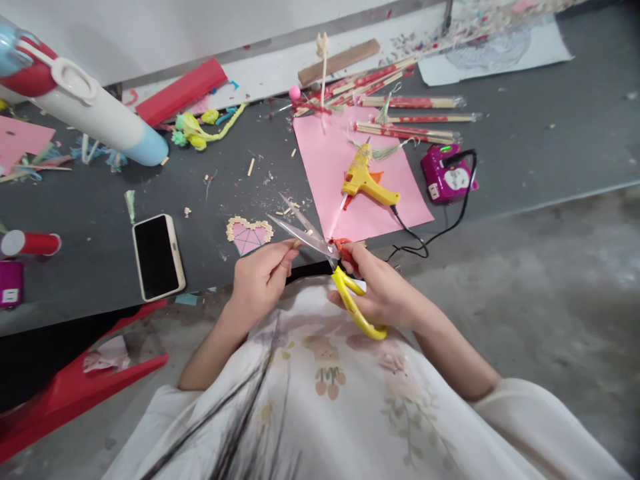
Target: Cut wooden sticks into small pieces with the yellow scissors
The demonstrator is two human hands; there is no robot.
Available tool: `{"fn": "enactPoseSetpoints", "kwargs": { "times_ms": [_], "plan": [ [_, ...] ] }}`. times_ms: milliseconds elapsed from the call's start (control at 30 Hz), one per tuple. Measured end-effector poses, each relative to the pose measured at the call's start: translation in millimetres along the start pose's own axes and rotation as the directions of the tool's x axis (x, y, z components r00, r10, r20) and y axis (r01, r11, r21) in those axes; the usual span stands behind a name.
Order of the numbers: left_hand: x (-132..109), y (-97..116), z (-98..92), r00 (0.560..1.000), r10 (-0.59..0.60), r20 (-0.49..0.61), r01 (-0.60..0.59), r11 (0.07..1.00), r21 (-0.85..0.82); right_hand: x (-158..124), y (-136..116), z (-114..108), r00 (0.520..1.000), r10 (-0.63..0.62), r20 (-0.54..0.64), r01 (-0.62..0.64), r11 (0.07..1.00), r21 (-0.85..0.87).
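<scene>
My right hand point(385, 283) is closed on a pair of scissors point(346, 293) with yellow handles. Their blades stand apart and point up and left over the table's front edge. An orange-red piece point(343, 248) shows by the same hand's fingers; I cannot make out what it is. Left of the blades, my left hand point(263, 273) pinches a small pale stick point(298, 244), mostly hidden by the fingertips. Just beyond that hand lies a pink paper heart point(249, 239), crossed by dark lines and edged along the top with short wooden bits.
A yellow glue gun point(364, 179) rests on pink paper point(320, 157), its cable running to a purple box point(447, 175). Chopsticks in red wrappers point(410, 102) lie behind. Leftward are a phone point(159, 257), a bottle point(100, 113) and a red spool point(37, 243). A red chair point(75, 393) stands below.
</scene>
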State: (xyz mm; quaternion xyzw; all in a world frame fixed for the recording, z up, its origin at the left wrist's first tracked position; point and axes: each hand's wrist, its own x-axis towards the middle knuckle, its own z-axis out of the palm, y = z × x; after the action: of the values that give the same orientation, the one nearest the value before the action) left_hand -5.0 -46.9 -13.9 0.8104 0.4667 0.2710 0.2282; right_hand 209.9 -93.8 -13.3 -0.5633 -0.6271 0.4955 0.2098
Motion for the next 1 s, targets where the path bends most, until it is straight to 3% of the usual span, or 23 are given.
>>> {"fn": "enactPoseSetpoints", "kwargs": {
  "times_ms": [167, 433, 533, 600, 667, 700, 733, 800, 833, 900, 933, 1000],
  "plan": [
    [-0.6, -1.4, -1.2, 1.000, 0.005, 0.021, -0.005, 1.000, -0.004, 1.8, 9.5, -1.1, 0.997, -0.061, 0.056, 0.061, 0.998, -0.008],
    [4.6, -6.1, -1.9, 0.999, 0.034, 0.026, -0.035, 0.999, 0.031, 6.6, 10.0, 3.0, 1.000, -0.013, 0.017, 0.012, 0.999, 0.043],
    [4.7, -10.2, 1.9, 0.985, 0.121, -0.125, -0.100, 0.982, 0.160, 10.6, 12.1, 10.2, 1.000, 0.018, -0.022, -0.014, 0.990, 0.138],
    [1.8, -11.7, 5.4, 0.928, 0.246, -0.279, -0.180, 0.954, 0.241, 14.4, 15.4, 15.8, 0.997, 0.052, -0.060, -0.035, 0.966, 0.257],
    [-3.0, -10.9, 9.0, 0.877, 0.349, -0.330, -0.290, 0.933, 0.216, 18.4, 18.8, 20.1, 0.991, 0.085, -0.104, -0.040, 0.927, 0.372],
    [-5.3, -9.5, 10.7, 0.888, 0.352, -0.294, -0.323, 0.935, 0.146, 20.2, 20.0, 21.5, 0.989, 0.087, -0.121, -0.030, 0.911, 0.411],
    [-7.2, -7.5, 12.3, 0.928, 0.304, -0.217, -0.302, 0.952, 0.043, 21.8, 20.7, 22.5, 0.987, 0.085, -0.136, -0.017, 0.898, 0.440],
    [-9.1, -2.6, 15.2, 0.990, 0.125, 0.059, -0.113, 0.978, -0.174, 23.7, 19.8, 23.8, 0.986, 0.074, -0.149, 0.007, 0.877, 0.481],
    [-9.0, -0.2, 16.7, 0.977, 0.037, 0.212, 0.015, 0.970, -0.242, 24.2, 18.3, 24.4, 0.986, 0.070, -0.149, 0.013, 0.867, 0.498],
    [-7.7, 3.3, 20.8, 0.898, -0.059, 0.436, 0.202, 0.935, -0.290, 24.2, 13.6, 26.3, 0.989, 0.062, -0.136, 0.020, 0.850, 0.527],
    [-7.1, 4.2, 23.6, 0.868, -0.071, 0.491, 0.241, 0.926, -0.292, 23.9, 10.7, 27.6, 0.990, 0.055, -0.130, 0.024, 0.843, 0.538],
    [-7.1, 3.6, 31.6, 0.866, -0.089, 0.491, 0.265, 0.916, -0.300, 23.2, 4.6, 30.7, 0.991, 0.046, -0.125, 0.029, 0.838, 0.544]
  ]
}}
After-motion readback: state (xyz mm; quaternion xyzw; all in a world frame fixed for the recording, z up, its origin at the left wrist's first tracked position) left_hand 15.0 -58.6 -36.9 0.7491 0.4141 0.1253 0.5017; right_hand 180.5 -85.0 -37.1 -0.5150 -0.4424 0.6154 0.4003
